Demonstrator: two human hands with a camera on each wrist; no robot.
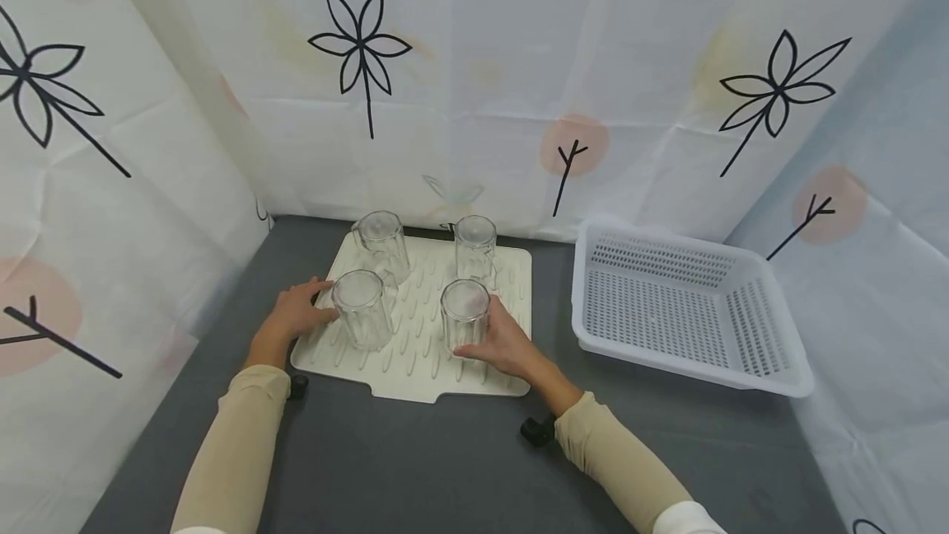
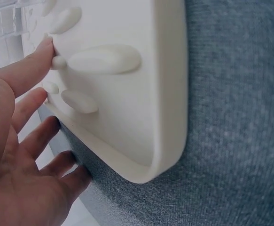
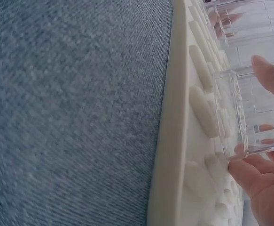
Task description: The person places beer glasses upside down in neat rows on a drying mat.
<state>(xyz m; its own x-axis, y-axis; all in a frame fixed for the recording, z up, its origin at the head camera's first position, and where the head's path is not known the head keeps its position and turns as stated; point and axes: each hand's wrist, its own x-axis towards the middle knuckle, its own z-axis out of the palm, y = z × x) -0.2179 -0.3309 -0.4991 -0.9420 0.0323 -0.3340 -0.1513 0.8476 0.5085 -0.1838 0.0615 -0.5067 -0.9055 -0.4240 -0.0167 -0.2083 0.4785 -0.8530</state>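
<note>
My right hand (image 1: 507, 344) grips a clear glass mug (image 1: 465, 320) at the front right of a cream ridged drying mat (image 1: 415, 377). In the right wrist view thumb and fingers lie on either side of this mug (image 3: 263, 103), its rim end close over the ridges. At the mat's left edge is my left hand (image 1: 300, 309), fingers loosely spread, fingertips at the mat's rim (image 2: 141, 172) and ridges in the left wrist view. Just right of it stands another glass mug (image 1: 363, 320). Two more mugs, back left (image 1: 384, 245) and back right (image 1: 475, 245), stand upside down on the mat.
A white perforated plastic basket (image 1: 801, 353) sits on the dark grey tabletop (image 1: 415, 468), right of the mat. White patterned curtains (image 1: 474, 48) enclose the table at the back and both sides.
</note>
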